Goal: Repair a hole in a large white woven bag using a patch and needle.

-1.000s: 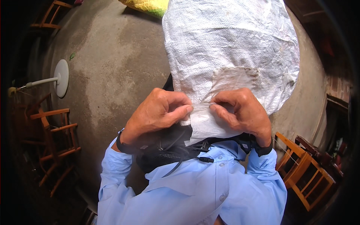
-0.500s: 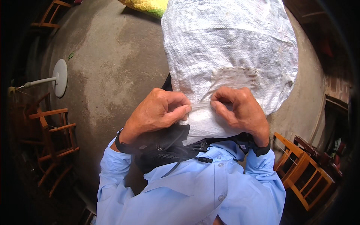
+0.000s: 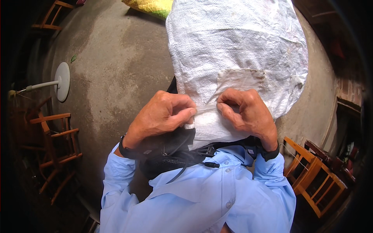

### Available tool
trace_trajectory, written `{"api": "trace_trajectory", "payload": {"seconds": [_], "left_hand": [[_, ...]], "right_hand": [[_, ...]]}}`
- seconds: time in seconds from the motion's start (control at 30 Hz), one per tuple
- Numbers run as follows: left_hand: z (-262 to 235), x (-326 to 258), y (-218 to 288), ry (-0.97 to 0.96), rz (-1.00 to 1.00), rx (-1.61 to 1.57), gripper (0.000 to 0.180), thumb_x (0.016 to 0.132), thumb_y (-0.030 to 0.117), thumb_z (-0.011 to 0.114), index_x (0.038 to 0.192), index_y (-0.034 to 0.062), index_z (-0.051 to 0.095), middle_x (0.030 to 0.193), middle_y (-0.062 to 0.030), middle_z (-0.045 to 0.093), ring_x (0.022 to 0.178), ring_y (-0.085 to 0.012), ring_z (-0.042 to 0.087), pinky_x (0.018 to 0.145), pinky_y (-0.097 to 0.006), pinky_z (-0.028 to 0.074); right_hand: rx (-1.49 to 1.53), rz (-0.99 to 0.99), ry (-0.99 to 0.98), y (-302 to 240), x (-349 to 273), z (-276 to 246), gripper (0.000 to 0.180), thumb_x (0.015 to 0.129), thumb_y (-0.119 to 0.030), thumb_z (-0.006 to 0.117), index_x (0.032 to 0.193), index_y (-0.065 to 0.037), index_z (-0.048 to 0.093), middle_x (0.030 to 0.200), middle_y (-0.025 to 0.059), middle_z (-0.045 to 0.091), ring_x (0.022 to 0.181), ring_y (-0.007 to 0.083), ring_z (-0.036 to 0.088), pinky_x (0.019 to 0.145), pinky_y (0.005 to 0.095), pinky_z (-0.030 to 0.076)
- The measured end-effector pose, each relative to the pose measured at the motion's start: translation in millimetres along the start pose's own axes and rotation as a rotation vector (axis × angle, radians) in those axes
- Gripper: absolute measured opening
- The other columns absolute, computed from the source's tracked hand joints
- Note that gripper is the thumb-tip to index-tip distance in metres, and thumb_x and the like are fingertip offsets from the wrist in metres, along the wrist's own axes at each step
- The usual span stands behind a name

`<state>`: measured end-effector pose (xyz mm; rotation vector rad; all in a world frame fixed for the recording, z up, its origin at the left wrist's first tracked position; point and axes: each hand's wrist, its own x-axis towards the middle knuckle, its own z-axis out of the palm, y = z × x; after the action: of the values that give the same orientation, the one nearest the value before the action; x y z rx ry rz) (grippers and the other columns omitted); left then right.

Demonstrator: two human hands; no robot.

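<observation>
1. Concrete floor (image 3: 116,70): grey, stained, bare under the work. Wooden chairs sit at the left (image 3: 54,136) and right (image 3: 311,178) edges, well apart from the sack.
2. White woven sack (image 3: 237,50): centre, running from the person's chest to the far edge; a paler rectangular patch (image 3: 241,79) on its near face. It looks full and rounded, so likely heavy and slumping. The weave is probably thin, soft and slick, creasing rather than holding shape.
3. Sack mouth (image 3: 206,116): the near end, gathered flat between both hands. Probably the best hold: bunched fabric gives purchase where the smooth body would slip.
4. Left hand (image 3: 163,116): closed, thumb and forefinger pinching the mouth's left side.
5. Right hand (image 3: 246,110): closed likewise, fingers curled down on the mouth's right side, just beside the left.
6. Round white fan base (image 3: 62,81) at far left; yellow-green bag corner (image 3: 149,6) at the far edge.
</observation>
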<state>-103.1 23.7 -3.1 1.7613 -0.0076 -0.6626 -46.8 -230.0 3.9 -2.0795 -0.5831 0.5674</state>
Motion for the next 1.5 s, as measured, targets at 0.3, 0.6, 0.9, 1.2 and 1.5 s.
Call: {"api": "trace_trajectory", "payload": {"seconds": [0.3, 0.6, 0.9, 1.2, 1.5], "left_hand": [[-27, -6, 38, 0.097, 0.196, 0.105, 0.011, 0.097, 0.003, 0.065, 0.104, -0.0033, 0.070, 0.083, -0.0064, 0.073, 0.070, -0.0103, 0.067, 0.064, -0.025, 0.053], [3, 70, 82, -0.084, 0.417, 0.213, 0.018, 0.101, 0.012, 0.062, 0.112, -0.0013, 0.068, 0.088, -0.0071, 0.070, 0.077, -0.0115, 0.065, 0.070, -0.027, 0.053], [6, 83, 86, -0.287, 0.236, 0.057, 0.029, 0.105, 0.024, 0.060, 0.116, -0.0013, 0.068, 0.094, -0.0027, 0.068, 0.086, -0.0087, 0.060, 0.077, -0.025, 0.050], [-3, 86, 88, -0.138, 0.234, -0.074, 0.034, 0.106, 0.031, 0.059, 0.118, 0.0005, 0.068, 0.100, -0.0013, 0.067, 0.087, -0.0075, 0.058, 0.079, -0.022, 0.048], [-1, 96, 98, -0.224, 0.267, -0.134, 0.025, 0.101, 0.022, 0.067, 0.114, 0.0005, 0.068, 0.101, -0.0030, 0.068, 0.096, -0.0103, 0.063, 0.085, -0.026, 0.050]], "right_hand": [[0.079, -0.028, -0.006, 3, -1, -2, 0.009, 0.086, -0.008, 0.070, 0.088, 0.001, 0.071, 0.068, 0.0159, 0.067, 0.058, 0.0241, 0.064, 0.059, 0.0358, 0.050], [0.233, -0.003, 0.071, -6, -13, -32, 0.008, 0.087, -0.006, 0.069, 0.088, 0.002, 0.069, 0.069, 0.0138, 0.067, 0.060, 0.0178, 0.063, 0.061, 0.0321, 0.050], [0.184, -0.002, 0.091, -8, -8, -79, 0.007, 0.088, -0.004, 0.069, 0.087, 0.002, 0.069, 0.067, 0.0088, 0.066, 0.062, 0.0114, 0.061, 0.060, 0.0290, 0.049], [0.333, 0.059, 0.082, -14, 9, -107, 0.010, 0.090, -0.006, 0.069, 0.088, 0.002, 0.073, 0.069, 0.0052, 0.069, 0.064, 0.0095, 0.063, 0.061, 0.0267, 0.051], [0.296, -0.008, 0.020, -13, 16, -105, 0.010, 0.089, -0.006, 0.069, 0.087, 0.003, 0.073, 0.069, 0.0047, 0.069, 0.063, 0.0099, 0.063, 0.060, 0.0274, 0.051]]}}
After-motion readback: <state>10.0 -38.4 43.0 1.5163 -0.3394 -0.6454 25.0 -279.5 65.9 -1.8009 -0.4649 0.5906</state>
